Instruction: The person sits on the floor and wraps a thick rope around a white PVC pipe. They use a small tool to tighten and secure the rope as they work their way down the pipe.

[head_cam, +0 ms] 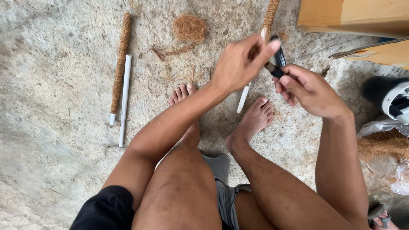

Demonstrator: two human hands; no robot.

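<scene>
My right hand (309, 89) grips a small black tool (277, 63), like a folding knife or cutter, held above my feet. My left hand (240, 61) reaches across to it, fingertips pinching the tool's upper black part. Just behind the hands a coir-wrapped white pipe (269, 17) lies on the concrete floor, its bare white end (243, 98) showing below my left hand. I am seated, with bare legs and feet below the hands.
On the left lie a second coir-wrapped pipe (121, 59) and a plain white pipe (124, 100). A ball of coir fibre (189, 27) sits at the top. Wooden boards (353, 17) stand top right. A black-and-white device (390, 96) and bagged fibre (383, 145) are at right.
</scene>
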